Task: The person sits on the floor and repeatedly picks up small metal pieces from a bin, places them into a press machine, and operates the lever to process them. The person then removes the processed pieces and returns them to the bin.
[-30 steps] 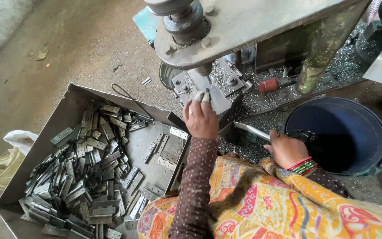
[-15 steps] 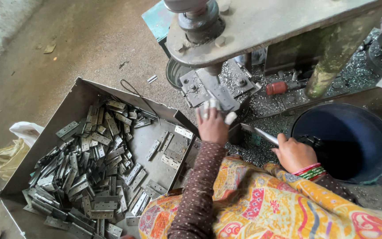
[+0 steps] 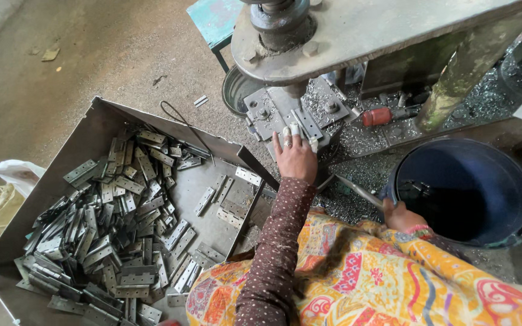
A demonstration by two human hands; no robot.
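My left hand (image 3: 295,158), with pale tape on its fingertips, reaches forward to the die block (image 3: 285,111) under the press head (image 3: 282,15). Its fingers are closed on a small metal hinge plate there, which is mostly hidden beneath them. My right hand (image 3: 401,216) sits lower right, beside the dark blue bucket (image 3: 518,181), gripping a thin metal rod (image 3: 357,192) that points up-left toward the die. A patterned orange garment covers my lap below both arms.
A large metal tray (image 3: 92,130) on the left holds a heap of several grey hinge plates (image 3: 110,229). Metal shavings (image 3: 370,142) litter the press bed. A red-handled tool (image 3: 379,116) lies behind the die. A round tin (image 3: 237,90) and teal stool (image 3: 215,21) stand beyond.
My left hand stays at the die, fingers pushed slightly further in. My right hand with the rod has drifted a little lower, beside the bucket. The view has shifted slightly.
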